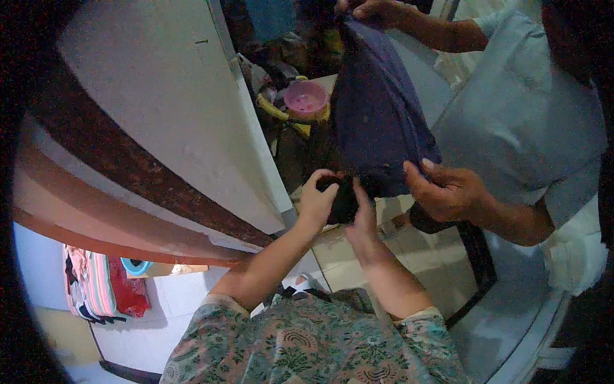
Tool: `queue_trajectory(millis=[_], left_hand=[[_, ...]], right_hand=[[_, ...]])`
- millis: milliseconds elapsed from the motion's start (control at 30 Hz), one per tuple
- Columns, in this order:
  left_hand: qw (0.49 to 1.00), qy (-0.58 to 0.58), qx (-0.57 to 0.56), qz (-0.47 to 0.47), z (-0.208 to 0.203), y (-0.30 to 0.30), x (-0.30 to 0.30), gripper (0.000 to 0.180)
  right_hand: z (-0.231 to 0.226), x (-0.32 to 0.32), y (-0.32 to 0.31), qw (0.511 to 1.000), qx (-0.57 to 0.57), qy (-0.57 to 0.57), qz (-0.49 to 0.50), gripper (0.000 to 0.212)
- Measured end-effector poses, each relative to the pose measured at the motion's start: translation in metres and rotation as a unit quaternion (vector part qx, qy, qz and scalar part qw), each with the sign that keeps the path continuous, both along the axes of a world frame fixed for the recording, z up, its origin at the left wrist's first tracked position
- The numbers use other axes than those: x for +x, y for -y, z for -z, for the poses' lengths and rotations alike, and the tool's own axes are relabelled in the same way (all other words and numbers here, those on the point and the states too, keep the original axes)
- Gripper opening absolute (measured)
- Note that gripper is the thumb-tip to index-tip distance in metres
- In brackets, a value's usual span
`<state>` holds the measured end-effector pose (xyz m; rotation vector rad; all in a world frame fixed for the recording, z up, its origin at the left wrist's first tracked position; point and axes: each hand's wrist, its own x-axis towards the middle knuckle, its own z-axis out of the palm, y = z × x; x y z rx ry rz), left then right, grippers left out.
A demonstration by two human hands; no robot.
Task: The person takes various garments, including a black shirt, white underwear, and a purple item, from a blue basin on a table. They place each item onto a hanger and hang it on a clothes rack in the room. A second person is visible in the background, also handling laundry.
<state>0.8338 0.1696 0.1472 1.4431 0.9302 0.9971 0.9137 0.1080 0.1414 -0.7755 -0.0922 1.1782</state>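
Note:
Between my two hands is a bunched black item [343, 203], which looks like cloth; its exact kind is too dark to tell. My left hand [318, 200] curls its thumb and fingers round the near-left side of it. My right hand [363, 216] presses against its right side. Just beyond, a dark purple cloth [377, 109] hangs stretched between another person's two hands, one high [377, 11] and one low [448, 191]. The cloth's lower end comes close to my right fingers, and whether they touch is hidden.
A white wall panel [160, 96] stands close on my left. Past the cloth sits a pink basin [306, 97] among clutter and a yellow hose-like thing [272, 107]. The other person in grey [518, 121] stands at right. Striped cloth [101, 281] lies at far left.

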Motion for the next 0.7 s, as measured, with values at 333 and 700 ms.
queue_trajectory(millis=[333, 700], left_hand=[[0.997, -0.068, 0.003, -0.038, 0.005, -0.068, 0.026, 0.039], [0.959, 0.132, -0.21, -0.136, -0.008, -0.07, 0.074, 0.028]], right_hand=[[0.008, 0.069, -0.071, 0.983, -0.025, -0.041, -0.178, 0.035], [0.014, 0.07, -0.084, 0.994, -0.054, 0.086, -0.045, 0.041]])
